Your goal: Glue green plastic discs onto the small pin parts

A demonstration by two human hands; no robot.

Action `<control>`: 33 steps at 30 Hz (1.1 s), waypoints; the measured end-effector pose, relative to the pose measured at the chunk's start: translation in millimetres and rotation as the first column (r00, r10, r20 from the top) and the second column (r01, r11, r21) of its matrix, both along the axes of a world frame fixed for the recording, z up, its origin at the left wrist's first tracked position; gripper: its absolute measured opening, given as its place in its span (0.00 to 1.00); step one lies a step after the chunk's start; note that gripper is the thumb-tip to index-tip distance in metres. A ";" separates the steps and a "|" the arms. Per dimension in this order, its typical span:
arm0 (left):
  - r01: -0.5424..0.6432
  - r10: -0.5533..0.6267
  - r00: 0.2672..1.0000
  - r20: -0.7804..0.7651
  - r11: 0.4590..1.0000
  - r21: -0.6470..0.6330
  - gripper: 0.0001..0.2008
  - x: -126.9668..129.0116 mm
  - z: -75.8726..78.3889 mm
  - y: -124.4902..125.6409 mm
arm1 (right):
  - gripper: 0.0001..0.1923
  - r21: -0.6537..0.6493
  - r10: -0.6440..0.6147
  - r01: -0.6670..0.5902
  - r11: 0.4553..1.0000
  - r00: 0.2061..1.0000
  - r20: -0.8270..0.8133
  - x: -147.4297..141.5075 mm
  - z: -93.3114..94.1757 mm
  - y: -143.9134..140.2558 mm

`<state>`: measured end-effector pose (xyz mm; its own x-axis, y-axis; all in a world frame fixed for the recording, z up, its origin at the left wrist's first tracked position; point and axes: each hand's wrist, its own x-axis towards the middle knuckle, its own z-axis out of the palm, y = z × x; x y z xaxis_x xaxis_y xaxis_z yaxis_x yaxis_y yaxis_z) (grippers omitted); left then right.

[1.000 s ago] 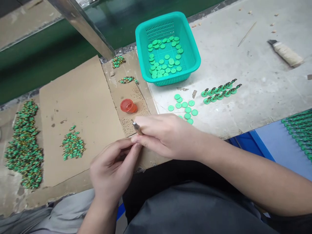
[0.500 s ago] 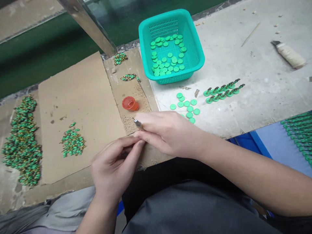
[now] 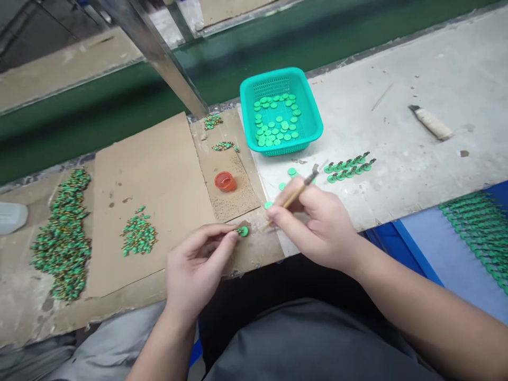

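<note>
Between my left hand's (image 3: 200,259) thumb and forefinger is a small green figure (image 3: 239,231), mostly hidden by the fingertips, with a round green disc (image 3: 245,231) at its outer end. My right hand (image 3: 317,225) grips a slim wooden-handled brush (image 3: 293,196). The brush's dark metal end points up and away, and its thin end slants down toward the left hand. Another green disc (image 3: 269,205) shows at the right fingertips; whether they hold it I cannot tell. More loose discs (image 3: 282,186) lie partly hidden behind that hand.
A red cup (image 3: 225,181) stands on speckled cardboard (image 3: 234,206). Behind is a teal basket (image 3: 313,129) of discs. Rows of figures on discs (image 3: 349,168) stand to the right, near a tube (image 3: 431,123). Green pieces are heaped (image 3: 65,238) on the left, beside a translucent container (image 3: 11,217).
My hands have moved apart, the right going rightward with the brush turned the other way up. The disc at the left fingertips is now visible. The view has shifted.
</note>
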<state>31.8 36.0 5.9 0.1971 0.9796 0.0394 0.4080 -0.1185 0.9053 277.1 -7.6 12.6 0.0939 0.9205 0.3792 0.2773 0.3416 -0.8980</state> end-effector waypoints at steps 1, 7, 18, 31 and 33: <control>0.004 -0.002 0.999 0.041 0.999 -0.038 0.12 -1.1 3.5 1.4 | 0.10 -0.035 0.017 -0.018 0.999 1.000 -0.023 -0.4 -3.4 -7.7; 0.150 -0.058 0.960 0.274 0.933 -0.327 0.15 -12.5 31.8 4.1 | 0.10 -0.234 -0.001 -0.060 0.970 0.968 -0.251 -7.2 -22.7 -33.5; 0.369 -0.105 0.865 0.491 0.796 -0.480 0.22 -7.8 58.2 1.7 | 0.12 -0.248 0.035 -0.082 0.965 0.981 -0.188 -4.9 -30.0 -33.0; 0.273 -0.272 0.962 0.027 0.962 -0.028 0.21 40.1 27.4 23.0 | 0.10 -0.012 -0.097 0.097 0.995 0.995 0.029 1.5 -26.3 -66.3; 0.361 -0.360 0.933 -0.020 0.927 0.101 0.17 72.9 24.3 25.3 | 0.09 -0.009 -0.134 0.134 0.991 0.991 0.029 9.9 -22.9 -84.7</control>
<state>104.8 61.3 30.2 0.5363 0.8332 0.1347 0.3214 -0.3491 0.8802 287.0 -92.3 -10.4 0.2060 0.9045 0.3734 0.3452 0.2899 -0.8926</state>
